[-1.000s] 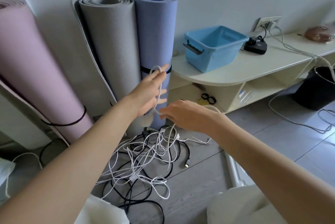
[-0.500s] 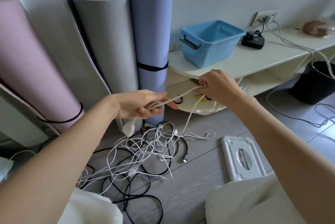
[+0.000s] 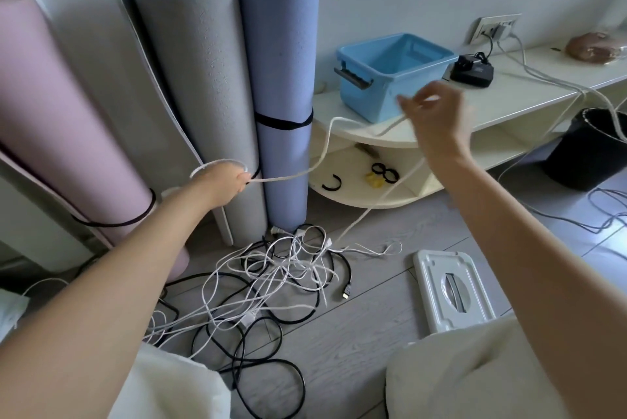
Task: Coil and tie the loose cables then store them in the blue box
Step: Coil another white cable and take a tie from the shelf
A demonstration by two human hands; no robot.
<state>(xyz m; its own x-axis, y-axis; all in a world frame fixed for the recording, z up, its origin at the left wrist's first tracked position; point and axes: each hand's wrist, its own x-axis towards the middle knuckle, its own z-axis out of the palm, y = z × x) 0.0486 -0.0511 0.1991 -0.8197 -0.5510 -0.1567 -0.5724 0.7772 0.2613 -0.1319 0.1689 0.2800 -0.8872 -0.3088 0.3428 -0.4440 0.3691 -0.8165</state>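
Both forearms are bare to the frame's edge, with no sleeves in view. The left hand (image 3: 222,182) and right hand (image 3: 437,120) are bare. Cream fabric covers the knees (image 3: 451,371).

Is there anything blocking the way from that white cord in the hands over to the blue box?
Nothing visible blocks it. The open-topped blue plastic box sits uncovered on the cream shelf, right behind the right hand. The white cord, though, trails down into the tangled cable pile on the floor.

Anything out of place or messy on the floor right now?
Yes: a tangle of white and black cables sprawls uncoiled on the grey floor below the rolled mats, and a white plastic lid lies loose nearby.
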